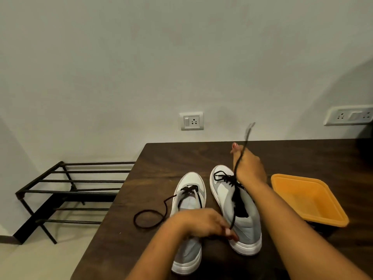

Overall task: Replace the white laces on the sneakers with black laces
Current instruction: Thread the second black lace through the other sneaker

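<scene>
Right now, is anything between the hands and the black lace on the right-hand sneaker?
Nothing visible. The right hand grips one end of the black lace above the right-hand sneaker; the left hand pinches the other end near its heel.

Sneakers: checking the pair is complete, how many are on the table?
2. The left sneaker lies partly under the left hand; the right sneaker sits beside it, toward the orange tray. None seems hidden.

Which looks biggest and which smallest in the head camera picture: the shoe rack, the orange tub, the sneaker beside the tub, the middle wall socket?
1. shoe rack: biggest.
2. orange tub and sneaker: about alike, so no ranking.
3. wall socket: smallest, though it is farther from the camera.
</scene>
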`<act>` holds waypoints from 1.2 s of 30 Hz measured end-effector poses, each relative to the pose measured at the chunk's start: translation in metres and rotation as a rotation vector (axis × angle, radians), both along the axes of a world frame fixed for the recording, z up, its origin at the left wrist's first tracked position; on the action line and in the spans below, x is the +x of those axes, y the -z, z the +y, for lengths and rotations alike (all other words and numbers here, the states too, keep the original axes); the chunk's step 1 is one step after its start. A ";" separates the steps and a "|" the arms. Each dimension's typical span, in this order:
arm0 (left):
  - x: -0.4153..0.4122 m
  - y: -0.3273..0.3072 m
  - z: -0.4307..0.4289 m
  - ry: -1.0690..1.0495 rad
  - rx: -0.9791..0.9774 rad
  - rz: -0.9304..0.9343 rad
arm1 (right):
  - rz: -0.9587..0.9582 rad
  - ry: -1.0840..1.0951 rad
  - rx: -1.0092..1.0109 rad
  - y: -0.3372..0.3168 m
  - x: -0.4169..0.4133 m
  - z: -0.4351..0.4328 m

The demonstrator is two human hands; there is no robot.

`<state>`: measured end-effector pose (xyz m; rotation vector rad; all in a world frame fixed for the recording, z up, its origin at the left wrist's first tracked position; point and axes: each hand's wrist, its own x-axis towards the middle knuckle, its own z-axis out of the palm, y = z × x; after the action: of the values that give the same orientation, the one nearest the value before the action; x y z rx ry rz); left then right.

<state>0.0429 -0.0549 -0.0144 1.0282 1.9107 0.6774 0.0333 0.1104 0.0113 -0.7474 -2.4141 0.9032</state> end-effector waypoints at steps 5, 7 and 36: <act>0.021 0.024 0.031 -0.118 -0.289 0.622 | 0.031 -0.152 -0.573 0.011 -0.004 0.005; 0.019 0.025 0.034 -0.326 -0.127 0.606 | -0.210 -0.211 -0.614 0.011 0.002 -0.002; -0.002 0.005 -0.003 -0.115 0.005 0.293 | 0.071 -0.045 -0.486 0.021 0.005 0.036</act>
<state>0.0405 -0.0584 -0.0194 1.0743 2.2368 0.6230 0.0386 0.1468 -0.0098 -0.8099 -2.1742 1.5366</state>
